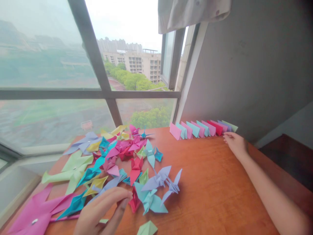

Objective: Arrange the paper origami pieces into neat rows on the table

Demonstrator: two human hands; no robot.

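At the lower left of the frame, a pink pinwheel [31, 212] lies on the brown table [207, 182], and above it are a pale green pinwheel [74, 168] and a lavender pinwheel [85, 142]. To their right a dense heap of small folded paper figures [136, 169] in blue, yellow, pink and red spreads up towards the window frame [141, 94].

The left hand [104, 210] enters at bottom centre-left, over the near edge of the heap. Its thumb and forefinger are brought close together, just beside a red folded piece [134, 202]; whether they grip anything cannot be told from this angle. Right of the fingertips lie a light blue crane [150, 199] and two lavender cranes [157, 179], with a pale green piece [148, 228] at the bottom edge.

Right of centre, near the table's far edge, a row of folded papers [193, 129] stands on end, closely spaced and leaning, in pink, light blue, red, lavender and pale green. At the row's right end is the right hand [236, 145], its fingertips narrowed together at the lavender paper [225, 126]; contact there is unclear. A grey wall [249, 65] fills the upper right.
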